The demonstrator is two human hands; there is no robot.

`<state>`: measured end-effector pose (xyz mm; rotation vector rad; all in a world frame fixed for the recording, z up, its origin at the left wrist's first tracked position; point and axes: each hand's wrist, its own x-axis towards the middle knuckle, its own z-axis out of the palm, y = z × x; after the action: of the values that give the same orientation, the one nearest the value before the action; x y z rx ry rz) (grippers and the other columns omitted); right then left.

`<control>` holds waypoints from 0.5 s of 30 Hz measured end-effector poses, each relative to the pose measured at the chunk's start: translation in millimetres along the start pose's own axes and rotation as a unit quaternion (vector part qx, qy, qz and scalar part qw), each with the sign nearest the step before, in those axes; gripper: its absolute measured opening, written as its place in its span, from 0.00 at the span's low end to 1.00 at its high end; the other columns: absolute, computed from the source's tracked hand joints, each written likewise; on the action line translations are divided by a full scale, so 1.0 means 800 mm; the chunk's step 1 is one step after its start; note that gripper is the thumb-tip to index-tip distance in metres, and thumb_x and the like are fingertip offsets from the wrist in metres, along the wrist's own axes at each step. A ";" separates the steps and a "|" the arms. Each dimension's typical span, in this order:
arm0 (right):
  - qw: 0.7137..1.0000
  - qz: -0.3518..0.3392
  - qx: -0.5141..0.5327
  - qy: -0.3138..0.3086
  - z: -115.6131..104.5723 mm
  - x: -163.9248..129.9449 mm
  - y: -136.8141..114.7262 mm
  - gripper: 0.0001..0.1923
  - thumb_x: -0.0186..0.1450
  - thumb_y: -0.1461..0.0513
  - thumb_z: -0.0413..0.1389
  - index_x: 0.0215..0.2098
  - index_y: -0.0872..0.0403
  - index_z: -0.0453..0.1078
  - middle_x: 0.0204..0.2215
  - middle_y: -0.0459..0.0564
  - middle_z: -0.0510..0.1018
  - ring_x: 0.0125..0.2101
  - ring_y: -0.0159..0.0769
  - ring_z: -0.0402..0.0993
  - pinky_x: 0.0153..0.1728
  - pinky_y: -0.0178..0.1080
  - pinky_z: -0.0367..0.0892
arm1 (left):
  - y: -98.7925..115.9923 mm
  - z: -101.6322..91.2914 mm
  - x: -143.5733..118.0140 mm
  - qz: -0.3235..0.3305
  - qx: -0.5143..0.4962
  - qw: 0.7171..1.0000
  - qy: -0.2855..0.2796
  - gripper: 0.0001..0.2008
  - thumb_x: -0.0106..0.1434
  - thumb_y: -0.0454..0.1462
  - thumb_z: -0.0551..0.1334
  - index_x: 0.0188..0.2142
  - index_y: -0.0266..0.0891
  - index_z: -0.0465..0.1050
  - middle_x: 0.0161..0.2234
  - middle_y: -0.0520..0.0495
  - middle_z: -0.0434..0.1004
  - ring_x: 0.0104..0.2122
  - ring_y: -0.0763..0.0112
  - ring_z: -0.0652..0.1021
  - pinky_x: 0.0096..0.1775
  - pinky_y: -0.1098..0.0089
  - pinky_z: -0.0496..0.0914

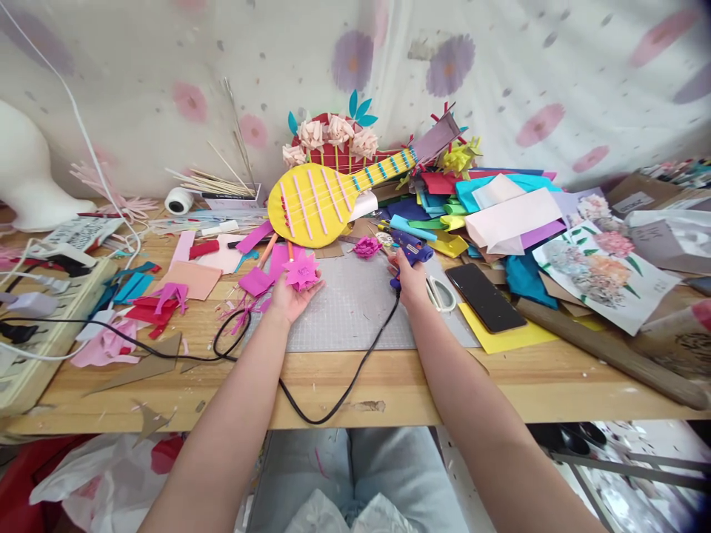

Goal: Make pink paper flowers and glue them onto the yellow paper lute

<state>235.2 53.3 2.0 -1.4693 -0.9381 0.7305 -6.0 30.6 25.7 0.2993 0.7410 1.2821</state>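
On the left of the grey cutting mat, my left hand is palm up and holds a pink paper flower with pointed petals. My right hand is wrapped around the handle of a blue glue gun, whose nozzle points left. Its black cord loops down over the table edge and back to the left. Between the hands, farther back, lies a smaller magenta paper flower. White-handled scissors rest just right of my right hand.
A yellow paper lute leans behind the mat. Coloured paper sheets pile up at the right, near a black phone and a wooden stick. Pink and red scraps and a power strip occupy the left.
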 end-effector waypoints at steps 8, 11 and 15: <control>0.982 0.019 -0.182 0.053 -0.024 -0.003 -0.007 0.21 0.57 0.49 0.51 0.33 0.57 0.73 0.33 0.58 0.78 0.38 0.48 0.73 0.43 0.47 0.65 | 0.034 -0.023 0.003 0.142 -0.002 0.989 0.051 0.14 0.64 0.42 0.48 0.38 0.40 0.70 0.34 0.45 0.76 0.33 0.66 0.78 0.39 0.60 0.73; 0.978 0.014 -0.206 0.037 -0.029 -0.003 -0.008 0.22 0.57 0.48 0.51 0.35 0.57 0.74 0.33 0.58 0.79 0.38 0.48 0.74 0.43 0.46 0.65 | 0.038 -0.026 -0.001 0.148 -0.012 0.988 0.030 0.14 0.63 0.43 0.49 0.38 0.41 0.70 0.33 0.45 0.77 0.33 0.65 0.78 0.40 0.55 0.73; 0.966 0.002 -0.257 0.011 -0.030 -0.003 -0.006 0.25 0.57 0.47 0.51 0.39 0.58 0.72 0.34 0.58 0.79 0.38 0.49 0.74 0.41 0.46 0.65 | 0.035 -0.022 -0.006 0.136 -0.026 0.990 0.020 0.16 0.64 0.43 0.47 0.36 0.39 0.70 0.31 0.46 0.77 0.32 0.66 0.78 0.41 0.54 0.73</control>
<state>254.5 39.5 9.3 -1.9240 -1.1635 0.4892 -38.6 30.9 30.9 0.3417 0.7158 1.5671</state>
